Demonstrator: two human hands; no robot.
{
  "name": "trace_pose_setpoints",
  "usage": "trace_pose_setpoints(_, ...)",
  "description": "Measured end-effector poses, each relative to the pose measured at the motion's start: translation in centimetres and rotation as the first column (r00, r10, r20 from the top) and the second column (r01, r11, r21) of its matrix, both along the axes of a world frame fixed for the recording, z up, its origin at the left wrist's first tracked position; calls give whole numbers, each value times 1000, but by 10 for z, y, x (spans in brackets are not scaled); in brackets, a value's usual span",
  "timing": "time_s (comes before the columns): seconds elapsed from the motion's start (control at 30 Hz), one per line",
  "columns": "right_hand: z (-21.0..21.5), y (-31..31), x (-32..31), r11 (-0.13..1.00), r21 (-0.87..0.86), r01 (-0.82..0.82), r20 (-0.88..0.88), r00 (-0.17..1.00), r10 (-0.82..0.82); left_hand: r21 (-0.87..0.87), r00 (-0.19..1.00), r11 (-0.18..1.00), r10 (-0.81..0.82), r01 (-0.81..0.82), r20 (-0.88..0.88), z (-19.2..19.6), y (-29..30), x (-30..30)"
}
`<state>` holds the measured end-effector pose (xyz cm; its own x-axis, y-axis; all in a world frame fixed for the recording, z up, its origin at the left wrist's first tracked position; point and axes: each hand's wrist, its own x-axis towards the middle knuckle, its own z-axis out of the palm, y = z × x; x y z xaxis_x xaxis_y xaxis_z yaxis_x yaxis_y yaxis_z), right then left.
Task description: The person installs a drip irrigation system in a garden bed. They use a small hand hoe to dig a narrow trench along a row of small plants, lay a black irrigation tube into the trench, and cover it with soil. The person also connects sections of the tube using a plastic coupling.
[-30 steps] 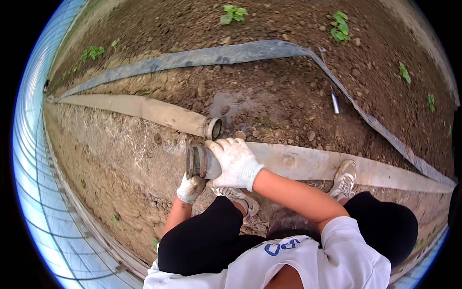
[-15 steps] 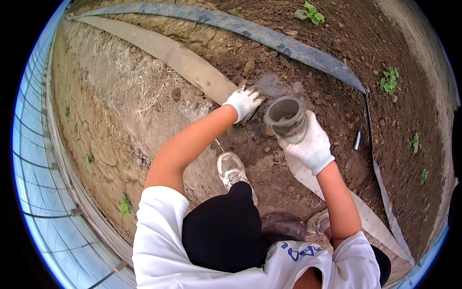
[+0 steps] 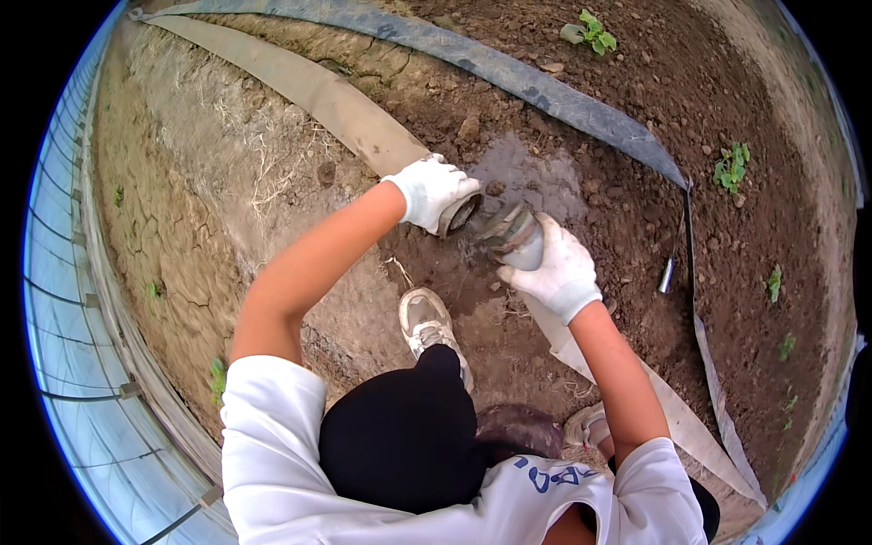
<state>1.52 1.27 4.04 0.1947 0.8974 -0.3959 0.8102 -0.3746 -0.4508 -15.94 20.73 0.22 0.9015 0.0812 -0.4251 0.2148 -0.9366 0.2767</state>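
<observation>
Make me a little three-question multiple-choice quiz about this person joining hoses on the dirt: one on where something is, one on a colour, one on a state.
1. Where is the wet patch of soil?
A. just beyond the two hose ends
B. behind the person
C. by the greenhouse wall

2. What colour are the gloves?
A. black
B. white
C. orange

3. How do the two hose ends stand?
A. coupled together
B. apart, with a gap
C. buried in soil

Answers:
1 A: the dark damp soil lies just past the fittings.
2 B: the left hand and the right hand both wear white gloves.
3 B: the left hose end and the right hose end face each other with soil showing between them.
</observation>
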Motion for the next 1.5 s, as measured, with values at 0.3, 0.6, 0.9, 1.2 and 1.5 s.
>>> trace_pose_setpoints(0.3,-18,3,-57,903,-200,-381,-92,924,370,-46,968,996,89,-80,235,71,21,-34)
trace_pose_setpoints(0.6,-46,33,-73,917,-373,-144,-380,925,-9,-53,964,994,102,-92,246,78,22,-34)
trace_pose_setpoints(0.9,24,96,-90,933,-181,311,-294,888,-353,-67,957,994,102,-87,271,74,23,-29)
trace_pose_setpoints(1.2,25,111,-85,907,-161,390,-321,848,-422,38,882,964,226,-265,415,61,16,-52)
trace_pose_setpoints(1.5,16,111,-82,919,-25,393,-312,870,-381,15,825,970,197,-242,530,47,24,-36)
